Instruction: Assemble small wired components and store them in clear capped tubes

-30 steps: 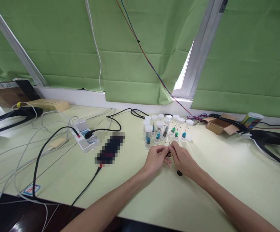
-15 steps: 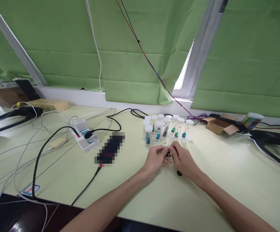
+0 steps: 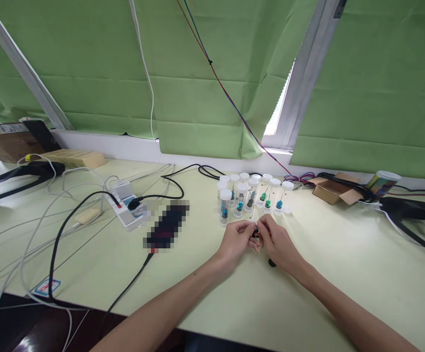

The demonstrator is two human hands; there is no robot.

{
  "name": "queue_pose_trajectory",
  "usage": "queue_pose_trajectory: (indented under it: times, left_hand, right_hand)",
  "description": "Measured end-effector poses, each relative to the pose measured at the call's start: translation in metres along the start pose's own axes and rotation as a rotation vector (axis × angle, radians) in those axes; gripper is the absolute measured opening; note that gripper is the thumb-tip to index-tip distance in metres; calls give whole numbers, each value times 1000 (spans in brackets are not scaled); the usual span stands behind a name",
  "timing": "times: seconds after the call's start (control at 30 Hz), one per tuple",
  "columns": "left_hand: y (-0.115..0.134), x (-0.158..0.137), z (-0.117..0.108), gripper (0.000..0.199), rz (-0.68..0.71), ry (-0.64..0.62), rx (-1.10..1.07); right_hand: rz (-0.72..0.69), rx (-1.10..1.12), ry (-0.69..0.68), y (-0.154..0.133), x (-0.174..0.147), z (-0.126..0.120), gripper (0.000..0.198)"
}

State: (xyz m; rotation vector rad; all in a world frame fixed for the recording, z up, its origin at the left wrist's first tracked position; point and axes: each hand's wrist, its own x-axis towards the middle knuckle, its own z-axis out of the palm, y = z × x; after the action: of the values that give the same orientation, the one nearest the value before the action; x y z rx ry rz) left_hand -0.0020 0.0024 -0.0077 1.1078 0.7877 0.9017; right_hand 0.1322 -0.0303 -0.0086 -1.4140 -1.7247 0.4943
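Observation:
My left hand [image 3: 236, 238] and my right hand [image 3: 279, 245] meet over the table, fingertips nearly touching. Between them is a small dark piece [image 3: 255, 233] with a thin, pale wire-like part rising from it; its kind is too small to tell. Both hands pinch at it, the left from one side and the right from the other. Just beyond stand several clear capped vials [image 3: 225, 208], upright, with blue, green or grey pieces on thin stems inside. Under my right wrist lies a small black round object [image 3: 272, 262], partly hidden.
To the left are a dark blurred-out device [image 3: 166, 225] on a cable and a white power strip [image 3: 125, 210] among tangled cords. An open cardboard box [image 3: 331, 190] and a printed can [image 3: 384, 182] stand at back right. Black frame-like objects [image 3: 408, 210] lie at the far right.
Both hands stay in place, still pinching together. The small dark piece between the fingertips appears slightly turned; the vials have not moved.

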Motion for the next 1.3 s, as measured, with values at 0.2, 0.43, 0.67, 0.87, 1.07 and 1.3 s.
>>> queue_pose_trajectory:
  times: [0.2, 0.43, 0.67, 0.87, 1.07, 1.3]
  left_hand:
    - [0, 0, 0, 26, 4, -5, -7]
    - [-1, 0, 0, 29, 4, -5, -15]
    - [-1, 1, 0, 30, 0, -6, -29]
    - [0, 0, -1, 30, -18, 22, -18]
    - [6, -2, 2, 27, -28, 51, 8]
    - [0, 1, -3, 28, -4, 37, 23]
  right_hand:
    - [22, 18, -5, -1, 0, -1, 21]
    - [28, 35, 7, 0, -1, 0, 20]
    - [29, 58, 10, -2, -2, -1, 19]
    - [-6, -35, 46, 4, 1, -7, 18]
    - [-77, -209, -11, 22, 7, -18, 22]
    - [-68, -239, -189, 40, 4, -10, 15]
